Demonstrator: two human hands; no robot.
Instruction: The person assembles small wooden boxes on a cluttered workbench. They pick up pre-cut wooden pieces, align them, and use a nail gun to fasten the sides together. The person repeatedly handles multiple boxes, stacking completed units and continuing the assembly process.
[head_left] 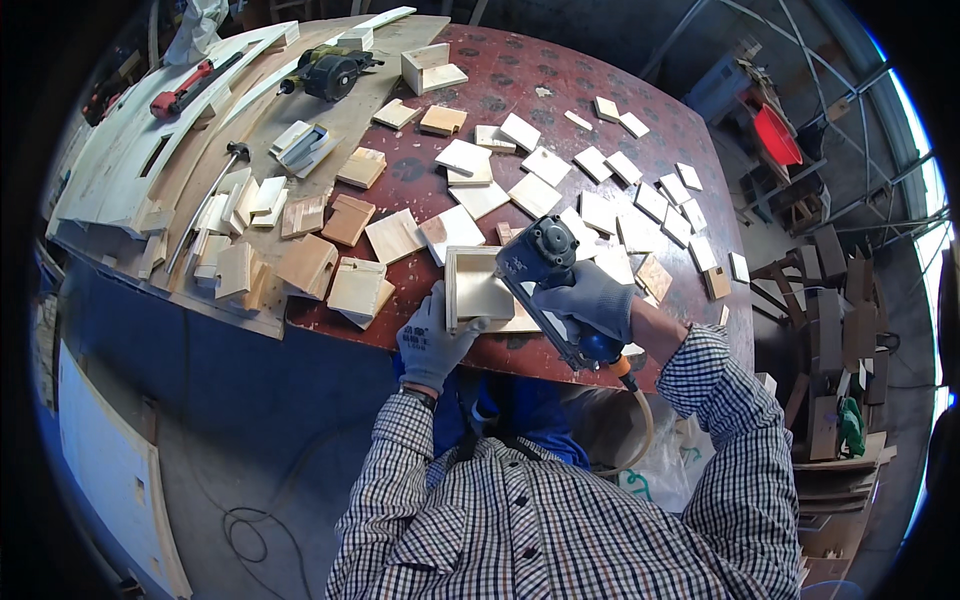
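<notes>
Taking the shallow, open-topped, pale wooden box (477,287) as the clock's centre, it sits at the near edge of the dark-red bench (590,70), its bare wooden floor facing up. At 7 o'clock the left hand (434,340), in a grey glove with dark printing on its back, has its grip closed around the box's near-left corner, thumb along the near wall. At 3 o'clock the grey-gloved right hand (590,298) has its grip wrapped firmly round the handle of a black-and-grey air-powered nail gun (545,250). The tool hides the box's right wall, so whether its nose touches the wood cannot be told.

A yellowish air hose (648,430) leaves the handle toward 5 o'clock, past a clear plastic bag (665,465) with green marking, its contents unclear. At 10 o'clock lies a small, open, blue-and-pale box (303,148), its inside hard to make out; at 2 o'clock, beyond the bench, a bright-red tub (777,136) is tilted. Dark, round, illegible prints dot the bench.
</notes>
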